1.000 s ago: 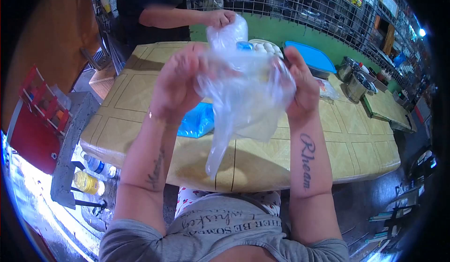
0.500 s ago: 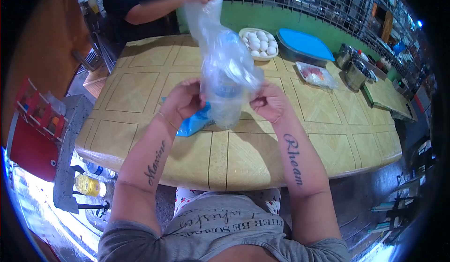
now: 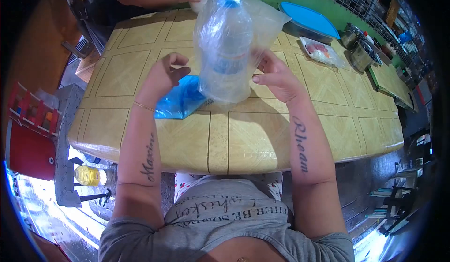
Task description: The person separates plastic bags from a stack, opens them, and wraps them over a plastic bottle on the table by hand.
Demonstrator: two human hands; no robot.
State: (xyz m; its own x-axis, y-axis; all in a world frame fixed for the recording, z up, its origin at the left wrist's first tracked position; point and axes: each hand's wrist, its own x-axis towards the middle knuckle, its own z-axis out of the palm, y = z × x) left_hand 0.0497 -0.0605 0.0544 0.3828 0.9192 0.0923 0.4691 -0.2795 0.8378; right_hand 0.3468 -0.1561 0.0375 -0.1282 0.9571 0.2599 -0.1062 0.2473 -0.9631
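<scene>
One bagged bottle (image 3: pixel 228 51), blue bag (image 3: pixel 177 100) beside, tub (image 3: pixel 309 20) beyond

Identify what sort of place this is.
Probably a kitchen or eatery prep area: a rectangular blue-lidded plastic container, a white plastic-wrapped tray of reddish, meat-like food and shiny cylindrical metal pots stand close together.

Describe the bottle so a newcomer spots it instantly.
Find the yellow table, then look between the left hand and right hand. The bottle stands there, a clear bag around it; its tall body and blue cap distinguish it from the low blue plastic.
</scene>
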